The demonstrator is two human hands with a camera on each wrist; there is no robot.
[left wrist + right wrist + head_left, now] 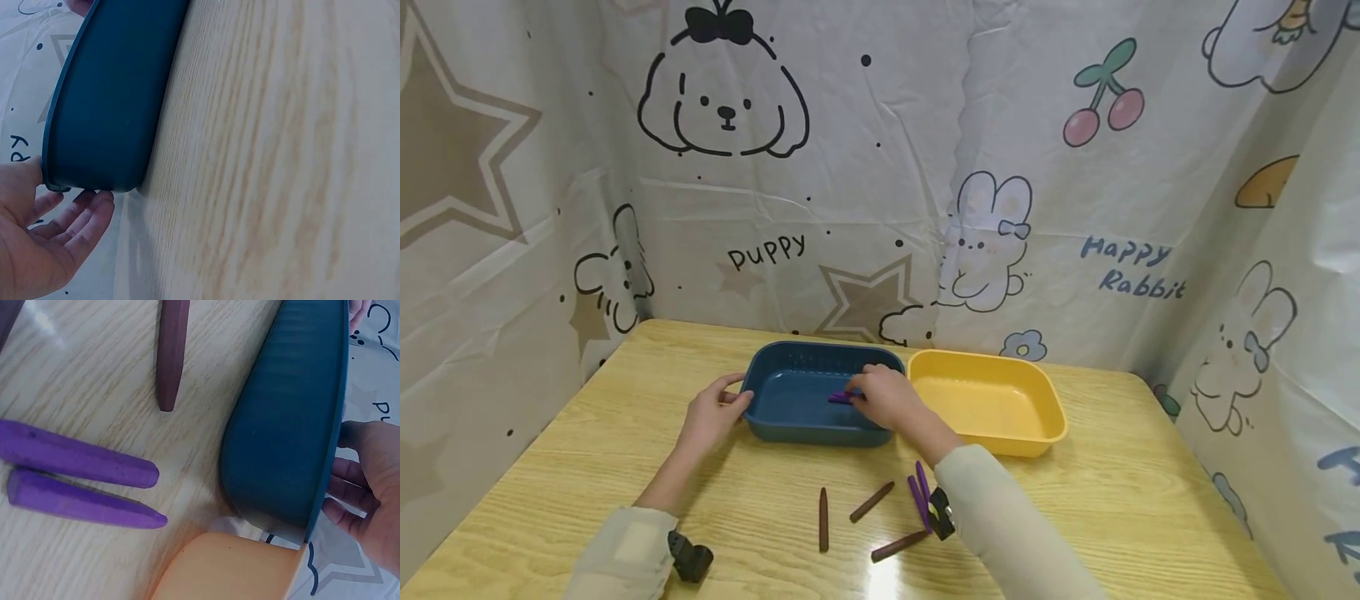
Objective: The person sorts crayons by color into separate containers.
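Observation:
A dark blue plastic basin (820, 435) stands on the table. At its left end my left hand (709, 410) grips the rim, thumb on top and fingers against the outer wall, as the left wrist view shows. My right hand (883, 396) reaches over the right side into the basin and pinches a purple crayon (838, 398) low inside. Whether a second purple one lies there is hard to tell. In the right wrist view the basin wall hides the fingertips. Two purple crayons (81, 500) lie side by side on the table below the right forearm.
Three brown crayons (823, 521) lie spread on the wooden table (760, 517) in front of the basin. A yellow basin (1000, 446) stands close against the blue one's right end. Behind and at the sides hangs a printed white curtain (865, 192).

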